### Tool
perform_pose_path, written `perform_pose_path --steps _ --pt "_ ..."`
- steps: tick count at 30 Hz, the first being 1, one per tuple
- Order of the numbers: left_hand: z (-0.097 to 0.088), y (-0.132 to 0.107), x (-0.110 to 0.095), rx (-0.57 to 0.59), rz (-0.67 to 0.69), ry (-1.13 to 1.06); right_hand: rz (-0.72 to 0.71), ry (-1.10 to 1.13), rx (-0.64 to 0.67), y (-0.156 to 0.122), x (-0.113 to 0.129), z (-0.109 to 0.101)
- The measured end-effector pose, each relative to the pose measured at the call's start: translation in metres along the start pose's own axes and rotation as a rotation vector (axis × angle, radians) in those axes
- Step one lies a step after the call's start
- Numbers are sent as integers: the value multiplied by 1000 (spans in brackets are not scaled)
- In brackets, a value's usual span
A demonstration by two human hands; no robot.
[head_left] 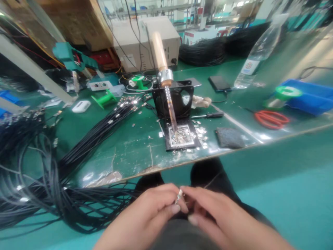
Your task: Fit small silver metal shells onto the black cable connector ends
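Low in the head view, above my lap, my left hand [158, 205] pinches a small silvery metal connector [179, 196] between thumb and fingers. My right hand [212, 208] is close beside it, fingers curled, its index fingertip against the connector's upper end. What lies under the right fingers is partly hidden. Beyond my hands, a wooden-handled soldering iron [160, 57] points down over a white-framed tray [194, 141] filled with small metal pieces. A bundle of black cables [91, 139] with metal connector ends lies to the left on the bench.
A black fan [173, 100] stands behind the iron. More loops of cable [78, 208] hang over the bench edge [145, 170] at left. On the right are a dark pad [229, 137], orange-handled pliers [272, 119], a blue bin [312, 97] and a water bottle [260, 52].
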State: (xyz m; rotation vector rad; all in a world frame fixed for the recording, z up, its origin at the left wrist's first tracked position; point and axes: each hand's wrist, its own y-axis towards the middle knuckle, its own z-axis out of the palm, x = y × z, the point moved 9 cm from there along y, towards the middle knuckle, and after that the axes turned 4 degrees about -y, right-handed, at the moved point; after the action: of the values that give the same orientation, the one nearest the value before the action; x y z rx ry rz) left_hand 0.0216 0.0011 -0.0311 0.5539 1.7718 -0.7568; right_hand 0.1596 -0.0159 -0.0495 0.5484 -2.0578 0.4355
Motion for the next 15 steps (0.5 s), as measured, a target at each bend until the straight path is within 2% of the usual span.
perform_pose_path --steps 2,5,12,15 --pt "-4 -5 5 -32 -30 -20 -9 -36 -52 10 -2 -8" --pt "-11 -13 15 -81 -88 -60 54 -86 -167 2 -20 -32" --pt "-22 -4 24 -105 -146 -104 285 -49 -461 -55 -64 -75" --pt "-23 1 24 -101 -155 -85 354 -53 -510 -80 -89 -93"
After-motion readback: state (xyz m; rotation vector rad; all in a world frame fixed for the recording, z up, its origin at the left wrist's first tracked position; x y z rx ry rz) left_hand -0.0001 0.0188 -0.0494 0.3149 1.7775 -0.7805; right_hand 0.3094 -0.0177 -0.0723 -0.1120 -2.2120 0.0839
